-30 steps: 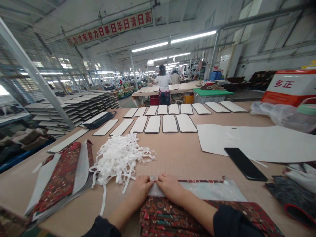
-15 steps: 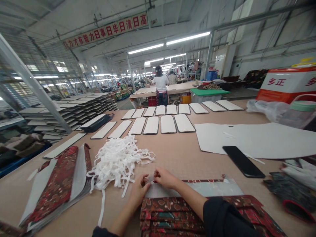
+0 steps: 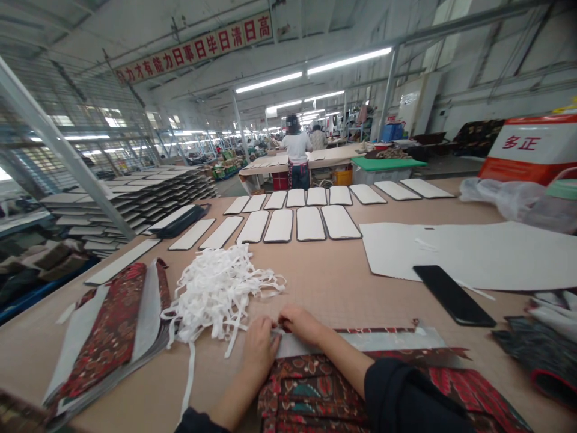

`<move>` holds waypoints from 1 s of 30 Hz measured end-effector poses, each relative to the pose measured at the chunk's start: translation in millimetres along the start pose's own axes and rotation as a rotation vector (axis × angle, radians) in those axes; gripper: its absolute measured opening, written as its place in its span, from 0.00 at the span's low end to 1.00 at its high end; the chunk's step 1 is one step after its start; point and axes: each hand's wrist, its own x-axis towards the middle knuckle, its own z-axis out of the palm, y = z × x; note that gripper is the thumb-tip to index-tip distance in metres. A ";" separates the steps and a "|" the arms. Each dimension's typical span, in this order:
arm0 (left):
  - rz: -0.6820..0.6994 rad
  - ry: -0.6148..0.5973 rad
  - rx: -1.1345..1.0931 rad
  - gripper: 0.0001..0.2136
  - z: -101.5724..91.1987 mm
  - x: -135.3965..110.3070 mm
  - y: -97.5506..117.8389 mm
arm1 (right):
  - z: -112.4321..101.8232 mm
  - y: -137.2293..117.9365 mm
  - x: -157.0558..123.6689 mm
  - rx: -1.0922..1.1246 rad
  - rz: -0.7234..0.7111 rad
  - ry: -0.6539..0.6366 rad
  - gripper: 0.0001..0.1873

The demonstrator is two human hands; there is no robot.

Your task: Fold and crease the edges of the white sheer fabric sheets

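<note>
A dark red and brown patterned fabric piece [image 3: 311, 391] with a pale grey-white backing strip [image 3: 383, 340] along its far edge lies in front of me. At the far left corner of that strip, my left hand [image 3: 262, 344] is closed, fingers bent in a pinch on the fabric. Close beside it, my right hand [image 3: 298, 323] pinches the same edge, its forearm crossing over the fabric. The fingertips of both hands are partly hidden. Just left of my hands lies a tangled heap of white fabric strips [image 3: 220, 288].
Folded patterned fabric [image 3: 108, 331] lies at left. Pale rounded panels [image 3: 311, 224] stand in two rows farther back. To the right are a large pale sheet [image 3: 478, 249], a black phone [image 3: 453, 294] and dark cloth [image 3: 536, 349]. A person [image 3: 296, 147] stands at another table.
My left hand has turned and closed nearer to the right hand at the strip's corner. A fabric edge now sticks out at the right of the piece. The view has shifted slightly.
</note>
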 end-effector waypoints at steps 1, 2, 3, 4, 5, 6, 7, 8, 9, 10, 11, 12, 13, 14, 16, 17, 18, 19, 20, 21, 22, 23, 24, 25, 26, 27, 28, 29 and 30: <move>0.050 -0.009 0.059 0.04 -2.3 -1.5 2.4 | -0.3 0.2 1.4 -0.019 -0.002 -0.010 0.09; 0.097 -0.025 0.108 0.05 -4.5 -2.8 4.4 | -0.7 0.2 2.9 -0.038 -0.001 -0.020 0.09; 0.139 -0.048 0.148 0.06 -6.5 -3.8 6.1 | -1.3 -0.1 4.4 -0.057 0.003 -0.031 0.08; 0.175 -0.073 0.180 0.07 -8.3 -4.6 7.3 | -2.0 -0.7 6.0 -0.076 0.008 -0.041 0.08; 0.207 -0.099 0.204 0.07 -9.9 -5.2 8.2 | -2.7 -1.4 7.7 -0.094 0.015 -0.052 0.08; 0.235 -0.123 0.222 0.06 -11.2 -5.7 8.9 | -3.3 -2.3 9.4 -0.112 0.024 -0.063 0.09; 0.257 -0.144 0.240 0.06 -12.3 -6.2 9.4 | -3.8 -3.3 11.0 -0.130 0.034 -0.074 0.09; 0.275 -0.161 0.256 0.06 -13.3 -6.6 9.9 | -4.1 -4.3 12.6 -0.147 0.044 -0.085 0.09; 0.289 -0.174 0.270 0.06 -14.1 -6.8 10.4 | -4.3 -5.3 13.9 -0.163 0.053 -0.092 0.09; 0.302 -0.183 0.283 0.07 -14.6 -7.0 10.8 | -4.3 -6.3 15.0 -0.179 0.061 -0.097 0.09; 0.313 -0.188 0.296 0.07 -15.0 -7.1 11.3 | -4.3 -7.2 15.8 -0.193 0.068 -0.100 0.09; 0.326 -0.190 0.307 0.08 -15.1 -6.9 11.6 | -4.4 -8.0 16.4 -0.205 0.074 -0.103 0.09; 0.338 -0.191 0.316 0.10 -15.0 -6.7 11.8 | -4.4 -8.8 16.7 -0.216 0.079 -0.107 0.10; 0.348 -0.193 0.325 0.11 -14.7 -6.4 11.9 | -4.5 -9.4 17.0 -0.225 0.083 -0.113 0.10; 0.359 -0.202 0.337 0.14 -13.9 -5.5 11.7 | -4.6 -10.3 17.4 -0.237 0.089 -0.126 0.10; 0.358 -0.208 0.337 0.14 -13.3 -5.0 11.4 | -4.5 -10.6 17.7 -0.242 0.092 -0.130 0.10; 0.352 -0.213 0.334 0.14 -12.7 -4.6 11.2 | -4.2 -10.7 17.9 -0.245 0.095 -0.131 0.10; 0.343 -0.216 0.328 0.14 -12.1 -4.1 10.9 | -3.7 -10.8 18.2 -0.246 0.098 -0.129 0.10; 0.333 -0.218 0.321 0.14 -11.5 -3.7 10.6 | -3.0 -10.7 18.5 -0.247 0.101 -0.126 0.10; 0.323 -0.221 0.314 0.13 -10.8 -3.3 10.2 | -2.3 -10.7 18.6 -0.246 0.105 -0.120 0.09; 0.311 -0.224 0.310 0.13 -10.2 -2.9 9.9 | -1.7 -10.6 18.5 -0.243 0.108 -0.111 0.09; 0.300 -0.226 0.308 0.13 -9.6 -2.6 9.5 | -1.3 -10.4 18.0 -0.240 0.112 -0.100 0.09; 0.291 -0.226 0.306 0.13 -9.1 -2.4 9.1 | -1.2 -10.2 17.1 -0.236 0.118 -0.086 0.09; 0.282 -0.225 0.306 0.13 -8.6 -2.2 8.6 | -1.5 -9.9 15.6 -0.232 0.126 -0.068 0.10; 0.274 -0.223 0.307 0.13 -8.1 -2.2 8.2 | -2.2 -9.4 13.5 -0.227 0.132 -0.049 0.11; 0.267 -0.220 0.307 0.12 -7.7 -2.3 7.9 | -3.0 -8.9 10.6 -0.221 0.134 -0.031 0.12; 0.260 -0.216 0.310 0.12 -7.4 -2.4 7.6 | -3.9 -8.3 7.1 -0.215 0.129 -0.017 0.12; 0.253 -0.212 0.314 0.12 -7.2 -2.6 7.6 | -4.7 -7.6 3.0 -0.204 0.119 -0.009 0.12; 0.247 -0.210 0.320 0.13 -7.1 -2.7 7.7 | -5.3 -7.0 -1.5 -0.196 0.096 -0.011 0.12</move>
